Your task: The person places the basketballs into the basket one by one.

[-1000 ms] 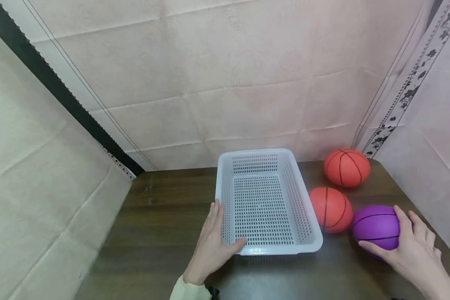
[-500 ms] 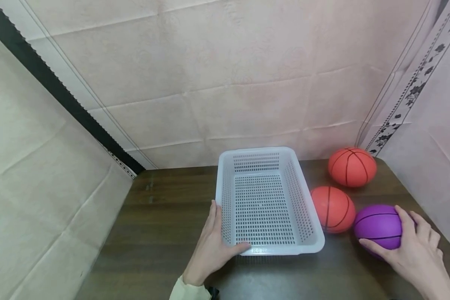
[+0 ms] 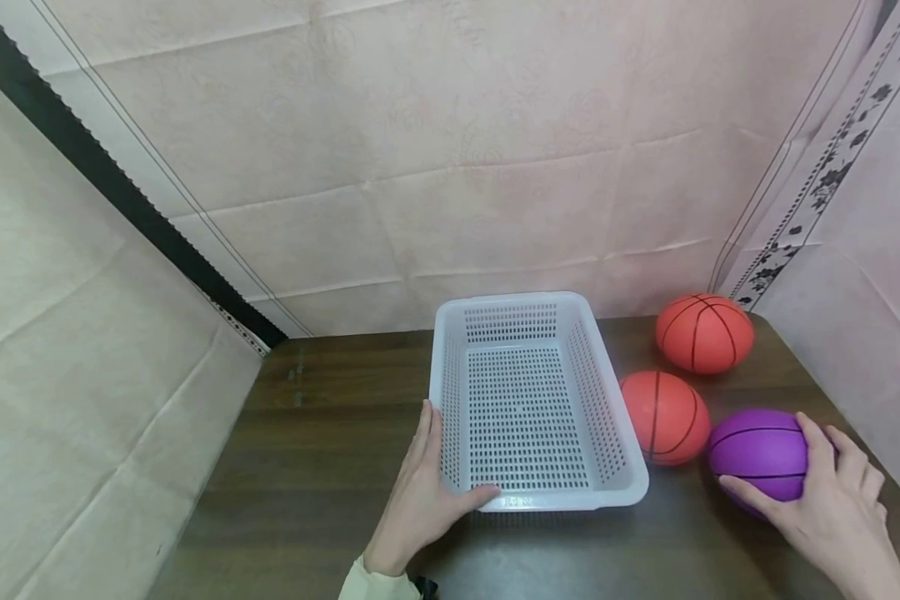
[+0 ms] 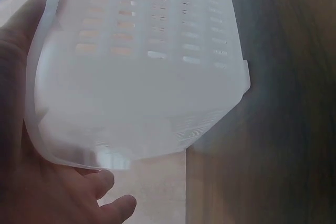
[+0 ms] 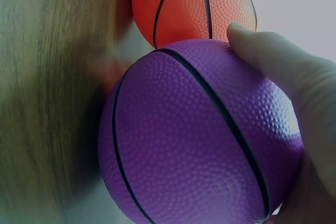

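A white plastic basket (image 3: 528, 500) with slotted walls and floor stands in the middle of the table, with nothing inside. My left hand (image 3: 423, 492) grips its near left corner, thumb over the front rim and fingers along the left side. At the far right, my right hand (image 3: 832, 500) holds a purple toy basketball (image 3: 757, 454) from its right side. The thumb is at the ball's near side and the fingers reach over the top. In the right wrist view the purple ball (image 5: 199, 140) fills the middle, with the thumb (image 5: 273, 51) against it.
One red toy basketball (image 3: 666, 418) sits between the basket and the purple ball. Another red ball (image 3: 703, 333) lies behind it near the back right corner. The brown wooden table (image 3: 322, 467) is bordered by pale cloth (image 3: 495, 208) at the back and both sides.
The head view has shifted slightly. Basket and balls stay in nearly the same places, and both hands keep their holds, the right fingers a little farther right on the purple ball.
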`<action>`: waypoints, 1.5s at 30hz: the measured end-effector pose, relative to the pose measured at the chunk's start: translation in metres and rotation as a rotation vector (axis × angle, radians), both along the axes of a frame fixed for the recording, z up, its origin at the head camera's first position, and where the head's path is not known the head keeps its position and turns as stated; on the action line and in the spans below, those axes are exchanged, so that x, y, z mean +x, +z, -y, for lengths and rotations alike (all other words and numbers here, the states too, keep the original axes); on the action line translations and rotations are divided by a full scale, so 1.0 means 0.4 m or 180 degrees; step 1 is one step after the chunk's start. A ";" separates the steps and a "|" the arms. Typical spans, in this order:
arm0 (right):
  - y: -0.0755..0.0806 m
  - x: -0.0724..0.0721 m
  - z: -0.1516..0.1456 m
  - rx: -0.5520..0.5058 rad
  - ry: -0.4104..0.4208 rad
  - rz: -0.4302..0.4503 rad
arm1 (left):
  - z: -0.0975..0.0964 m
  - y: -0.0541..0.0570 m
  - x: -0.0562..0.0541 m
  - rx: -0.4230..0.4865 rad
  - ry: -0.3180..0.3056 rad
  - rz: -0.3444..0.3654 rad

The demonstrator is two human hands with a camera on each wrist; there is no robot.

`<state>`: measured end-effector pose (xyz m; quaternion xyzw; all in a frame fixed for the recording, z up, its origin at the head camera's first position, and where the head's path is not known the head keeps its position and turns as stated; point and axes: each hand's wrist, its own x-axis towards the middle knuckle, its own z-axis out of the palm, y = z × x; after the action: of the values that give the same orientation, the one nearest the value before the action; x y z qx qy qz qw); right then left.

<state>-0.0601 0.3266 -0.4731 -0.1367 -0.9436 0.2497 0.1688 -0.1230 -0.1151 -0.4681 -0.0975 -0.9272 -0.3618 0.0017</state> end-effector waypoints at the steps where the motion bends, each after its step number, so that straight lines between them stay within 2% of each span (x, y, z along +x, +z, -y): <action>1: 0.001 0.000 0.001 -0.0004 -0.0003 -0.0005 | 0.000 0.001 0.000 0.0001 0.0008 0.0019; 4: 0.006 -0.003 0.003 -0.0013 -0.0062 0.0032 | 0.000 0.001 -0.001 0.0014 0.0032 0.0069; 11: 0.013 -0.006 0.006 -0.0110 -0.0229 0.0056 | -0.003 0.000 -0.001 -0.0030 0.0003 -0.0013; 14: 0.013 -0.008 0.008 -0.0142 -0.0235 0.0056 | -0.001 0.005 -0.002 -0.0187 -0.0047 -0.0078; 19: 0.026 -0.006 0.013 -0.0239 -0.0305 -0.0001 | 0.001 0.028 -0.014 -0.0538 -0.0273 -0.0255; 24: 0.041 -0.002 0.023 -0.0380 -0.0317 -0.0121 | 0.004 0.046 -0.012 -0.0591 -0.0358 0.0002; 27: 0.051 0.001 0.030 -0.0525 -0.0342 -0.0294 | 0.006 0.045 -0.008 -0.0347 -0.0341 0.0221; 31: 0.069 -0.005 0.043 -0.0732 -0.0439 -0.0529 | 0.008 0.042 -0.009 -0.0116 -0.0376 0.0389; 34: 0.085 -0.020 0.062 -0.0857 -0.0495 -0.0603 | 0.011 0.045 -0.011 -0.0172 -0.0416 0.0430; 38: 0.122 -0.041 0.080 -0.0920 -0.0506 -0.0737 | 0.006 0.050 -0.017 -0.0193 -0.0470 0.0372; 42: 0.160 -0.059 0.099 -0.0980 -0.0496 -0.0810 | -0.002 0.053 -0.023 -0.0177 -0.0459 0.0360; 45: 0.173 -0.072 0.121 -0.1064 -0.0488 -0.0903 | -0.001 0.055 -0.024 -0.0163 -0.0455 0.0390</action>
<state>-0.0889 0.2783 -0.4040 -0.1975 -0.8429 0.4057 0.2933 -0.1327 -0.1149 -0.4463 -0.1412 -0.9251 -0.3424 -0.0834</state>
